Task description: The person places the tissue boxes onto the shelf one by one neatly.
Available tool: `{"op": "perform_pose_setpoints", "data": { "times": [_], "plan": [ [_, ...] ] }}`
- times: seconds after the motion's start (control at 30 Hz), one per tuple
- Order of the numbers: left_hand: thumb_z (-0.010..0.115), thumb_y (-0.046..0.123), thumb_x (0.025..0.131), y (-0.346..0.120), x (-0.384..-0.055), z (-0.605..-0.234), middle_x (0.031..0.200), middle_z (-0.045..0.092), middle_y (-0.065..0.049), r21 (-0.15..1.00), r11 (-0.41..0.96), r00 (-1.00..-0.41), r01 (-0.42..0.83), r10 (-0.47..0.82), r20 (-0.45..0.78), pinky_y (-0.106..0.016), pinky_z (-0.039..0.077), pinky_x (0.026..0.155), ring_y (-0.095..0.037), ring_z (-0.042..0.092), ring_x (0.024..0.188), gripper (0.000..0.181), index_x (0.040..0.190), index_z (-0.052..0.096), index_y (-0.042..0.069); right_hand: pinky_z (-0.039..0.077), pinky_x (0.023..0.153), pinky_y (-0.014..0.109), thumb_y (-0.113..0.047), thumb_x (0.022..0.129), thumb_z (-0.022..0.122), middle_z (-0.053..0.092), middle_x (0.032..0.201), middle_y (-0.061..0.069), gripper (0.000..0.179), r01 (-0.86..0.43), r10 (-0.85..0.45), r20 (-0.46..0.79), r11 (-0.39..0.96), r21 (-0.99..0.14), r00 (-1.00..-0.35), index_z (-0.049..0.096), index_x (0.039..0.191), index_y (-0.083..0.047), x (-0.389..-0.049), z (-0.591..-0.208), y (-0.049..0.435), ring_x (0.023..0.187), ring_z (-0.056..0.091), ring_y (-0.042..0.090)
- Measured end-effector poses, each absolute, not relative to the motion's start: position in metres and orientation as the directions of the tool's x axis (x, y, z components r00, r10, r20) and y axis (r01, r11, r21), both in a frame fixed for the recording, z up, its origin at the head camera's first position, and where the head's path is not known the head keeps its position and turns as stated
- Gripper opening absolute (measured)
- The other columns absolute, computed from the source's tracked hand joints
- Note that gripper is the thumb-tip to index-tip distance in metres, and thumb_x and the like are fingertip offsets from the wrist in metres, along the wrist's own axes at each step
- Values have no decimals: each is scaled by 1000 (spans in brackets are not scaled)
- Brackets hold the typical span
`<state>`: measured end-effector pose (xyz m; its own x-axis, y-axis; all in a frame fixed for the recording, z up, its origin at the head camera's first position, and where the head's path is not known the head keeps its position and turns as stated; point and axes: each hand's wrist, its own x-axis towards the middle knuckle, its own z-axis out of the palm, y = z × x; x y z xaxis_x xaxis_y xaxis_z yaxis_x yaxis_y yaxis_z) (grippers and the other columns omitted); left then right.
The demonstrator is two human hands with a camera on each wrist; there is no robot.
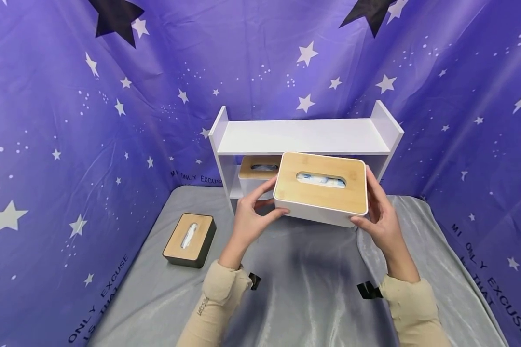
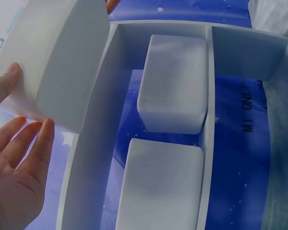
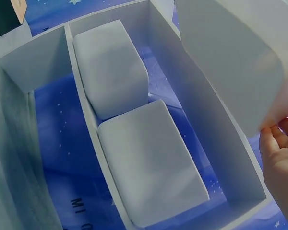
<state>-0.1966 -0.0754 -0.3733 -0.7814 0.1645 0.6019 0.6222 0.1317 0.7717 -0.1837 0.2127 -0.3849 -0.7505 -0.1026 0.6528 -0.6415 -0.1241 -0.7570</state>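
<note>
Both hands hold a white tissue box (image 1: 320, 185) with a bamboo lid in front of the top board of a white shelf (image 1: 304, 136). My left hand (image 1: 253, 219) grips its left end, thumb at the near lower corner. At the other end, my right hand (image 1: 379, 217) has its thumb on the front corner and its fingers along the side. Tissue shows through the lid's oval slot. A second white tissue box (image 1: 251, 185) stands on the shelf's middle board, partly hidden by the held one. The left wrist view shows another white box (image 2: 161, 187) beside it.
A dark green tissue box (image 1: 190, 239) with a wooden lid lies on the grey cloth (image 1: 312, 289), left of the shelf. Black tape pieces (image 1: 369, 290) mark the cloth near the forearms. A purple star-printed curtain (image 1: 260, 62) surrounds the back and sides.
</note>
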Motion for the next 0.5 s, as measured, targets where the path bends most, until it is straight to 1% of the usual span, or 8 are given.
{"op": "perform_pose_setpoints", "data": {
  "times": [0.17, 0.27, 0.33, 0.5],
  "plan": [
    [85, 3, 76, -78, -199, -367, 141, 61, -10, 770, 129, -780, 624, 149, 607, -28, 60, 93, -25, 60, 127, 74, 143, 55, 11, 30, 119, 13, 2, 80, 79, 21, 166, 16, 95, -655, -106, 668, -130, -744, -737, 25, 158, -6, -191, -378, 208, 152, 27, 16],
    [84, 3, 77, -80, -200, -365, 141, 61, -10, 772, 141, -784, 620, 133, 606, -28, 60, 93, -24, 60, 127, 73, 143, 55, 11, 30, 119, 13, -5, 82, 80, 22, 166, 13, 93, -654, -100, 666, -130, -745, -739, 27, 158, -9, -195, -375, 204, 152, 27, 17],
    [84, 3, 77, -81, -201, -363, 142, 60, -9, 773, 145, -787, 617, 125, 605, -27, 60, 93, -24, 60, 127, 72, 143, 55, 12, 32, 118, 13, -8, 83, 80, 21, 167, 12, 92, -654, -98, 667, -136, -744, -738, 27, 157, -9, -197, -372, 201, 152, 27, 18],
    [83, 3, 78, -84, -203, -357, 142, 60, -9, 771, 138, -783, 622, 112, 612, -28, 60, 93, -23, 60, 127, 71, 143, 55, 11, 40, 112, 13, -17, 85, 81, 24, 166, 11, 89, -659, -79, 671, -136, -740, -737, 30, 157, -10, -201, -367, 195, 148, 33, 19]
  ]
}}
